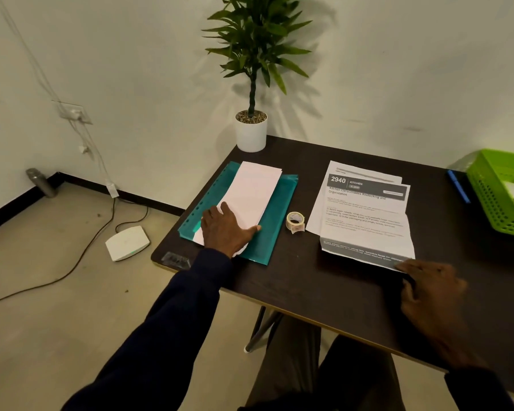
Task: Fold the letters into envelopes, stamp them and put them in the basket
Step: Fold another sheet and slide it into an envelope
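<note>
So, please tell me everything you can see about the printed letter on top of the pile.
The printed letter is a white sheet with a dark header band reading "2940 KITCHEN", a heading and small grey text. It lies on a few other sheets on the dark table. Its near edge is folded up and back, showing printed text. The right hand touches that fold's corner.

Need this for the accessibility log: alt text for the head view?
A person's left hand rests flat on white envelopes atop a teal folder, while the right hand pinches the folded-up near edge of a printed letter on a dark table. A stamp roll sits between; a green basket stands far right.
</note>
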